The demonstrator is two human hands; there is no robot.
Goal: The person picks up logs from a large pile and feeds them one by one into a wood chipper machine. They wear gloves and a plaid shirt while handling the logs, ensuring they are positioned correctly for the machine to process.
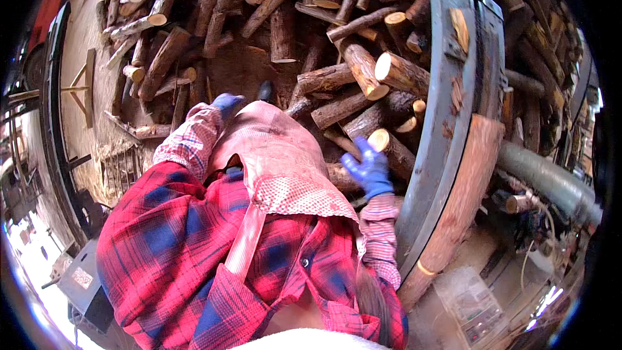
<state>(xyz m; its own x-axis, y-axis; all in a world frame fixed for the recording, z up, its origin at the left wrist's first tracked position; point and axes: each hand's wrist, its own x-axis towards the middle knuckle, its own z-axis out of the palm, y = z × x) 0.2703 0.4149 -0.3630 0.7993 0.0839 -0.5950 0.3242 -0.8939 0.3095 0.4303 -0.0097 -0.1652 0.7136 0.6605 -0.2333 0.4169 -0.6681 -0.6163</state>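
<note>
My right hand (368,170), in a blue glove, reaches over the log pile with its fingers spread and nothing in its grasp. Its fingertips are at the pale cut end of a log (378,140); I cannot tell whether they touch it. Beside my apron (275,146), my left hand (227,101) shows only in part, also blue-gloved, and its fingers are hard to make out. To my right a long grey metal beam (435,100) runs away from me. Along its right side lies a thick peeled-looking log (461,201).
Loose logs (327,78) lie heaped ahead and right of me, with more logs (155,65) at far left. Bark scraps (459,29) sit on the beam. A grey cylinder (547,178) meets the beam's right side. A wooden board (81,87) stands left.
</note>
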